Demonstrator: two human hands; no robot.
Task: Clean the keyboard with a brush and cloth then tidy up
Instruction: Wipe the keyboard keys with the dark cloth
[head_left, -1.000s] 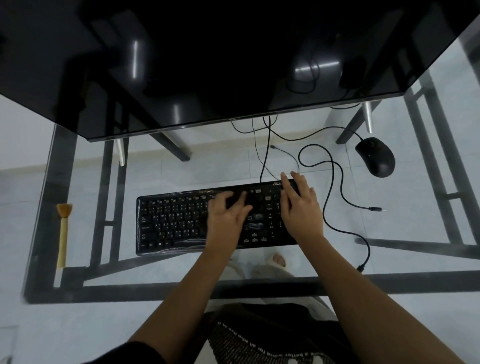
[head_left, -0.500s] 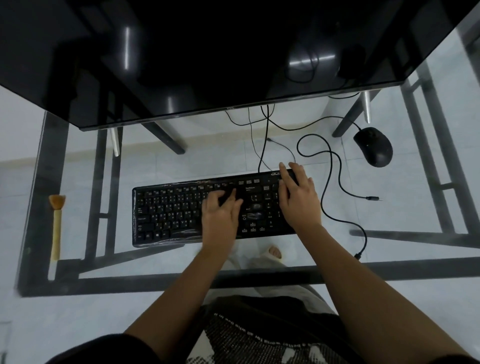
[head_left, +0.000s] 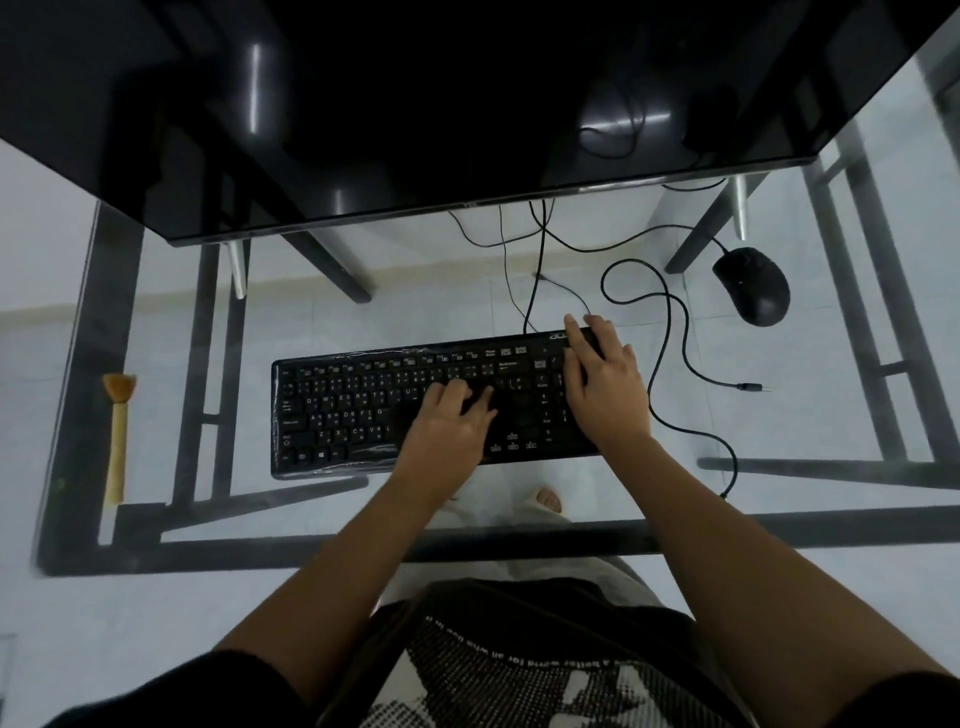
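Note:
A black keyboard (head_left: 353, 410), wrapped in clear plastic film, lies in the middle of a glass desk (head_left: 431, 291). My left hand (head_left: 449, 423) rests on its central keys with the fingers spread and slightly bent. My right hand (head_left: 605, 382) lies flat over the number pad at the keyboard's right end, fingertips at the top edge. Neither hand holds anything. A brush (head_left: 118, 431) with a pale wooden handle and orange bristles lies at the desk's left edge, far from both hands. No cloth is visible.
A large black monitor (head_left: 441, 104) overhangs the back of the desk. A black mouse (head_left: 752, 285) sits at the back right. Loose black cables (head_left: 670, 332) loop to the right of the keyboard. The desk's dark metal frame (head_left: 519, 540) runs along the front edge.
The left hand has slid a little along the central keys. The right hand stays on the number pad. The camera view has shifted slightly.

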